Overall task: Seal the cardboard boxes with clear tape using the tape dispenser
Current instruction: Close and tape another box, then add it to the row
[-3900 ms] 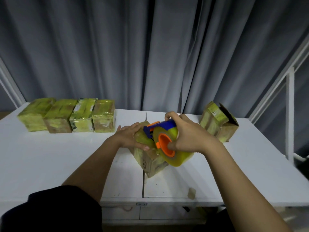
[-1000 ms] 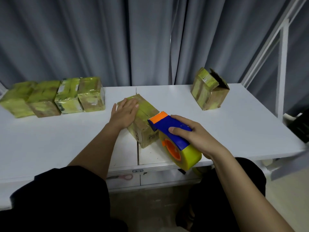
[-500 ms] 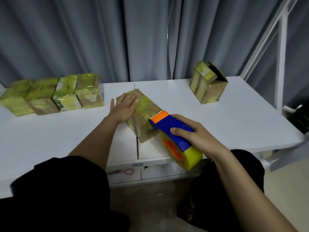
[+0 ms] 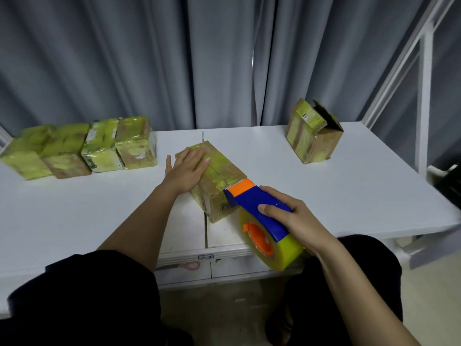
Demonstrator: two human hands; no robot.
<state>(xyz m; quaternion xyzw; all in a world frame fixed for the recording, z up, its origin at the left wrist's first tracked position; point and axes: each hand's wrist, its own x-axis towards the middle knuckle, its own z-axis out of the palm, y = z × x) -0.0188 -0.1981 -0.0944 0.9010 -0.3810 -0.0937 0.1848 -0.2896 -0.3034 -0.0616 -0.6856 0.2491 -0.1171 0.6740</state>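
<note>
A cardboard box [image 4: 219, 181] wrapped in yellowish clear tape lies at an angle in the middle of the white table [image 4: 324, 191]. My left hand [image 4: 185, 169] rests flat on its far top, fingers straight. My right hand [image 4: 296, 221] grips the blue and orange tape dispenser [image 4: 259, 216], which carries a large roll of clear tape [image 4: 277, 248]. The dispenser's orange tip touches the box's near top edge, and the roll hangs past the table's front edge.
Several taped boxes [image 4: 79, 146] stand in a row at the back left. Another box [image 4: 313, 132] with an open flap sits at the back right. Grey curtains hang behind, and a white frame [image 4: 424, 96] rises on the right.
Since 3.9 s ago the dispenser has travelled from the box's top towards me, down to its near edge. My left hand flattened on top. Over the last second little has moved.
</note>
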